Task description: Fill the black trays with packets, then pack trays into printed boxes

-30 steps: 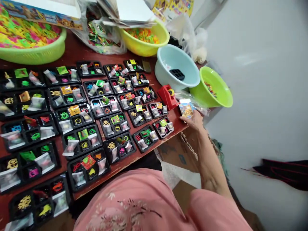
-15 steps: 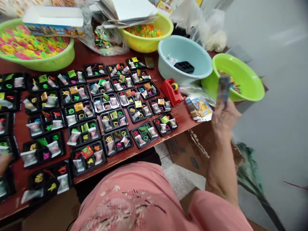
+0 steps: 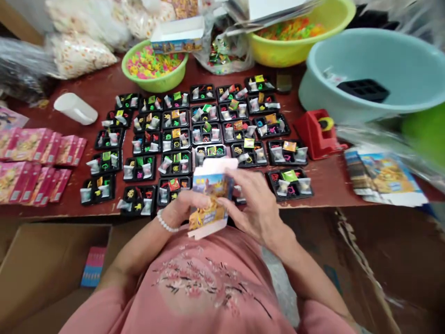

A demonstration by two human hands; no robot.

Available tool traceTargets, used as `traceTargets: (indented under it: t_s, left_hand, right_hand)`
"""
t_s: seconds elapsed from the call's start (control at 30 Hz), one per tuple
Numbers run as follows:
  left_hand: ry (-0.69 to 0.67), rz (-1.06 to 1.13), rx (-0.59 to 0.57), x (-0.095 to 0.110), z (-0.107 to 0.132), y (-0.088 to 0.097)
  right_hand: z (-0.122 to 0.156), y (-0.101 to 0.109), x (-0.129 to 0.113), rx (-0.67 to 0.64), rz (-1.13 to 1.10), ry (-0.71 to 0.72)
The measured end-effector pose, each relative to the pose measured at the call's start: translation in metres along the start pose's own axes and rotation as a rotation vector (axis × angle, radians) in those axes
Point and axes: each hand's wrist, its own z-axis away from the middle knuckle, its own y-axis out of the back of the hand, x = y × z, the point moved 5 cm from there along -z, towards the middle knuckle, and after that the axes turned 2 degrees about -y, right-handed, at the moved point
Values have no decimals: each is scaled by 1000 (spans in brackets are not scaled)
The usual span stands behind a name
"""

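Observation:
Between my two hands, in front of my chest, is a small printed cardboard box (image 3: 210,199) in blue and gold, with white flaps sticking out at its top and bottom. My left hand (image 3: 184,204), with a beaded bracelet at the wrist, grips its left side, thumb across the front. On the right edge, my right hand (image 3: 257,204) pinches it with thumb and fingers. Just beyond lie rows of black compartment trays (image 3: 139,167) filled with wrapped sweets and small coloured pieces. A stack of similar flat printed boxes (image 3: 385,176) rests at the table's right edge.
A red tape dispenser (image 3: 316,137) and a light-blue basin (image 3: 368,69) stand right. Behind the trays are a green basin (image 3: 160,83) and a yellow basin (image 3: 278,53) of small pieces. Pink boxes (image 3: 31,171) and a white cup (image 3: 75,109) sit left. Below is an open carton (image 3: 52,264).
My right hand has come from the right side to my chest with the printed box. My left hand has moved in from the far left and now holds it too. The view has turned left.

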Motion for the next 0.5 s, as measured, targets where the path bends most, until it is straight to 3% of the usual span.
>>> traceTargets:
  t_s: [0.13, 0.23, 0.3, 0.5]
  left_hand:
    - [102, 134, 13, -26, 17, 2]
    - [105, 189, 44, -36, 14, 6]
    - [92, 229, 41, -37, 11, 8]
    - [45, 262, 130, -28, 12, -2]
  right_hand:
    - [-5, 1, 14, -99, 72, 44]
    - [-1, -2, 16, -62, 73, 14]
    - [0, -2, 17, -44, 67, 18]
    - [-11, -6, 28, -149, -28, 106]
